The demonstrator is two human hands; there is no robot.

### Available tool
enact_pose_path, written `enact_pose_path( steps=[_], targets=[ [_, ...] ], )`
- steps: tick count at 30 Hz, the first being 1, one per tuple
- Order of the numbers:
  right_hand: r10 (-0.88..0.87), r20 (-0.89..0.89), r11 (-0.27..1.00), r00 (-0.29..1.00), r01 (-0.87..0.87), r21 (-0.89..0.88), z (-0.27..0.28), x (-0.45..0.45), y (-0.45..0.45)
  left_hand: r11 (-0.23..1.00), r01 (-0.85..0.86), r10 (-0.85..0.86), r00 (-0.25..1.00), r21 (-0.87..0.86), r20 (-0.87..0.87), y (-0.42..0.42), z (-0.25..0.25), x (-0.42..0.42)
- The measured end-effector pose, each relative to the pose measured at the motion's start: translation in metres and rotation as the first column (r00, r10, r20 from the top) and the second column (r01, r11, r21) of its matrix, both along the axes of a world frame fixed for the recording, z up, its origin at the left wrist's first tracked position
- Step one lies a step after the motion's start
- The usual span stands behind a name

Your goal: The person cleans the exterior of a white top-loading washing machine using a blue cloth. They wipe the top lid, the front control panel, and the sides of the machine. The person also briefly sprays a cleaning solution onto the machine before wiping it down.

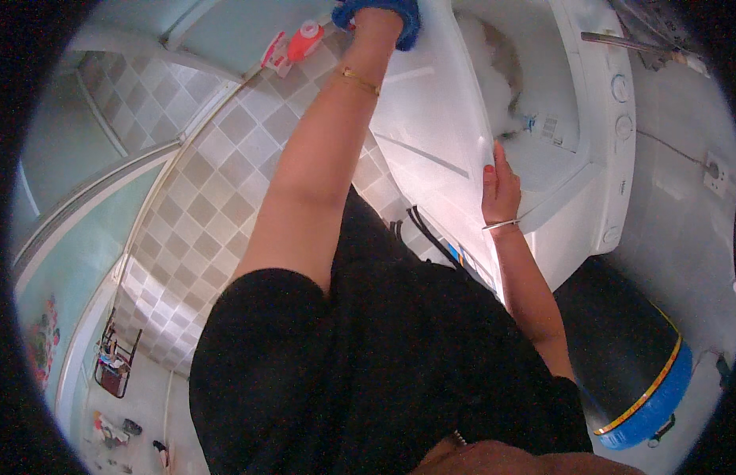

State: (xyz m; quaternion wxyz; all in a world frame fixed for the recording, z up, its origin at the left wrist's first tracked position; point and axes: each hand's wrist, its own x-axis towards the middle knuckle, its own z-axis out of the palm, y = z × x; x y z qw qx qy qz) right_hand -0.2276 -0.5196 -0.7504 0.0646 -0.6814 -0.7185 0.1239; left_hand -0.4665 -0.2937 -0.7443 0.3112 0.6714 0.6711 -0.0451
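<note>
My left arm stretches to the top edge of the view, and my left hand (381, 16) is largely cut off there. A bunched blue cloth (410, 27) shows on both sides of it; the grip is hidden. My right hand (503, 189) lies along the near rim of a white Haier washing machine (608, 172), its thumb on the outer side. The open tub (543, 59) beside it holds something pale, perhaps foam, and a dark mass, both blurred. A printed label (549, 127) is on the tub's wall.
A blue drum (647, 415) with a black side stands right of the machine. Red and white packs (305, 41) sit on the checkered tile floor (207, 208) by the left wall. A metal bar (632, 44) crosses the machine's back edge. A wall socket (713, 172) holds a cord.
</note>
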Motion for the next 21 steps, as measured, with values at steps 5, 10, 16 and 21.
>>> enact_pose_path(
  steps=[5, 10, 16, 21],
  targets=[
    [0.004, -0.004, 1.0, 1.0, -0.004, -0.003, 0.005, -0.003, 0.002, 0.992, 0.044, -0.046, 0.999, 0.122, 0.008, 0.013, 0.008, -0.022],
    [-0.048, -0.089, 0.993, 0.995, 0.038, -0.107, -0.001, 0.001, 0.006, 0.919, 0.148, -0.145, 0.989, 0.366, -0.037, 0.005, -0.016, -0.033],
    [-0.073, -0.287, 0.997, 0.955, 0.08, 0.013, 0.014, -0.061, 0.068, 0.94, 0.229, -0.267, 0.955, 0.252, 0.128, -0.019, -0.062, 0.004],
    [-0.062, -0.14, 0.998, 0.988, 0.064, 0.016, 0.001, -0.095, 0.128, 0.98, 0.18, -0.195, 0.948, 0.079, 0.253, 0.012, -0.034, -0.012]
  ],
)
